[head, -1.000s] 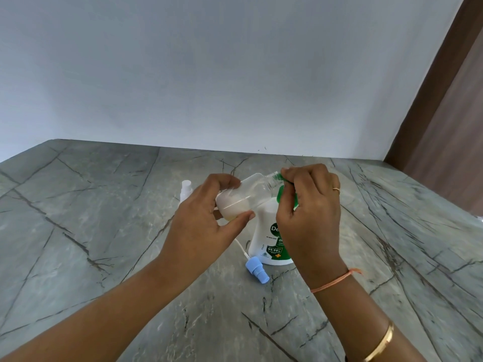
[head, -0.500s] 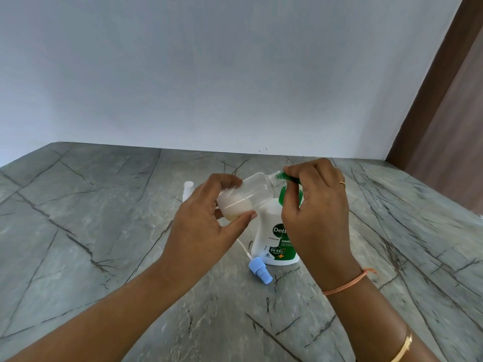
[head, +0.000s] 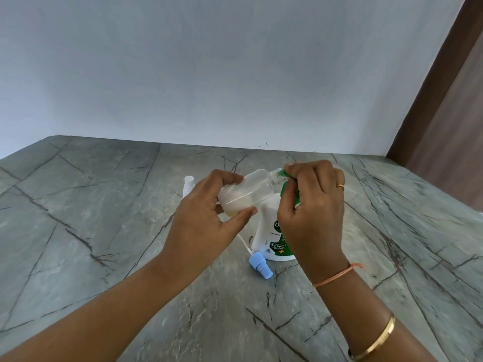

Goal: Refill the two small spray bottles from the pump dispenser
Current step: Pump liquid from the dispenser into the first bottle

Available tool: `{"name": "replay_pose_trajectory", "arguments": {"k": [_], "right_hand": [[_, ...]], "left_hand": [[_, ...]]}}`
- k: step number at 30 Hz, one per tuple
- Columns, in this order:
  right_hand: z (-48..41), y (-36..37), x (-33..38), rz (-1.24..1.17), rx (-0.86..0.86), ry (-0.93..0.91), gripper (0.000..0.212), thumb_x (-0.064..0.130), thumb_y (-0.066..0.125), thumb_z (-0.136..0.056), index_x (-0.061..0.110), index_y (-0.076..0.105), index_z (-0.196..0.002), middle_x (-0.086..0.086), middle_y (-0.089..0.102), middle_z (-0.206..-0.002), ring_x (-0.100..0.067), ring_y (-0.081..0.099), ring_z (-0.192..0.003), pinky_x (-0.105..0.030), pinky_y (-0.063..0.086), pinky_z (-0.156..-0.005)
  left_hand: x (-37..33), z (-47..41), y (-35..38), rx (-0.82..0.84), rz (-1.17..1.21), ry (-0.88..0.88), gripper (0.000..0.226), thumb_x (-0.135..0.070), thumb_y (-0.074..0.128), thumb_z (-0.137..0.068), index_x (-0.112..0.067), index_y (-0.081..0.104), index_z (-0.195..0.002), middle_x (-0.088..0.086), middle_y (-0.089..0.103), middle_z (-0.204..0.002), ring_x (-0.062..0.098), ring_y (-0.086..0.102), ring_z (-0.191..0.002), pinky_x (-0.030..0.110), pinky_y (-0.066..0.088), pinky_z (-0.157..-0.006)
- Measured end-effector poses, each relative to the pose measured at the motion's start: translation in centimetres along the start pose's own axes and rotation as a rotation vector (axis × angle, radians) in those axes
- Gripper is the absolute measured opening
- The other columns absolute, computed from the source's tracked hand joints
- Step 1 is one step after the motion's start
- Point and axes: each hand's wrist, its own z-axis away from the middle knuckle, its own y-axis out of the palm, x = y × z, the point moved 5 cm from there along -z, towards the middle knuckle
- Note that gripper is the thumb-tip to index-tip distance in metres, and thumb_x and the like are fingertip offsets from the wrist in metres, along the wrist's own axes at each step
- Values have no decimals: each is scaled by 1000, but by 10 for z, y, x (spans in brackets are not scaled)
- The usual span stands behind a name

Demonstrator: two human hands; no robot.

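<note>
The table is grey marble with dark veins, the pump dispenser white with green label, the loose spray cap light blue.

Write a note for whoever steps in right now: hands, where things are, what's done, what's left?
Left hand grips the clear spray bottle, tilted, neck at the green pump spout, which the right hand pinches.
The pump dispenser stands on the counter; the blue spray cap lies in front of it.
The bottle is partly filled.
Left: top up, recap, then fill the second spray bottle standing behind the left hand.
</note>
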Motion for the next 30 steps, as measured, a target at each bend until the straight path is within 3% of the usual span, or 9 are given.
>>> {"name": "replay_pose_trajectory", "arguments": {"k": [5, 9, 15, 18, 23, 30], "right_hand": [[-1, -1, 0, -2, 15, 6, 16, -1, 50, -80, 0, 65, -86, -14, 58, -81, -27, 51, -73, -25, 32, -73], [-13, -2, -2, -15, 129, 29, 12, 1, 52, -76, 2, 63, -82, -13, 56, -81, -28, 50, -75, -23, 31, -71], [-25, 1, -4, -58, 267, 40, 10, 4, 52, -74, 3, 60, -79, -10, 59, -81, -25, 54, -75, -27, 40, -63], [-22, 2, -4, -49, 220, 23, 10, 3, 51, -74, 3, 61, -79, -10, 60, -77, -26, 55, -72, -28, 41, -63], [-10, 1, -3, -61, 85, -15, 19, 4, 46, -80, -1, 64, -84, -14, 64, -83, -30, 58, -77, -27, 39, -73], [1, 7, -3, -70, 31, -19, 17, -2, 49, -80, -3, 65, -86, -15, 64, -86, -29, 58, -82, -29, 41, -79]], "left_hand": [[-1, -1, 0, 9, -10, -4, 45, -34, 77, -69, -29, 54, -107, -10, 59, -107, 7, 64, -88, 13, 54, -69], [-3, -1, -3, 4, -9, -4, 43, -33, 77, -70, -34, 53, -106, -17, 55, -105, 2, 62, -88, 11, 52, -71], [-3, -1, -3, -12, -3, -9, 44, -34, 77, -70, -30, 56, -108, -10, 60, -110, 6, 64, -88, 15, 54, -72], [-3, -1, -3, -12, 2, -6, 43, -32, 77, -70, -32, 54, -107, -15, 57, -106, 2, 62, -88, 9, 51, -70], [-4, -1, -2, -3, -7, 15, 44, -33, 77, -70, -34, 52, -106, -25, 52, -104, -3, 60, -88, 4, 48, -68], [0, -1, -1, 11, 17, -8, 45, -33, 78, -68, -32, 54, -106, -13, 59, -109, -3, 61, -90, 7, 49, -66]]}}
